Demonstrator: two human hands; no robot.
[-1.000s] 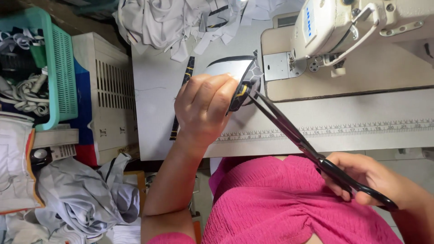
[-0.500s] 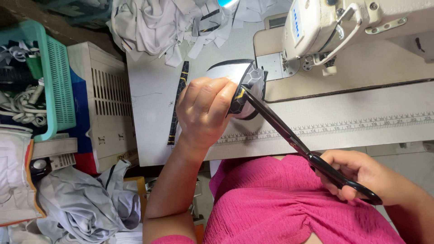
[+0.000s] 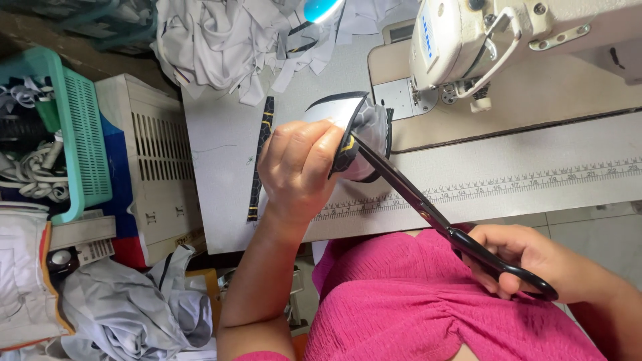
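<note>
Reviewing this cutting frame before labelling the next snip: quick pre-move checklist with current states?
1. Left hand grips the fabric piece: ok.
2. Right hand in the scissors handles: ok.
3. Blade tips at the fabric edge: ok.
4. Left fingers off the cut line: cannot tell, they sit right by the blades.
5. Fabric lifted off the table: ok.
6. Black strip out of the blades' way: ok.
</note>
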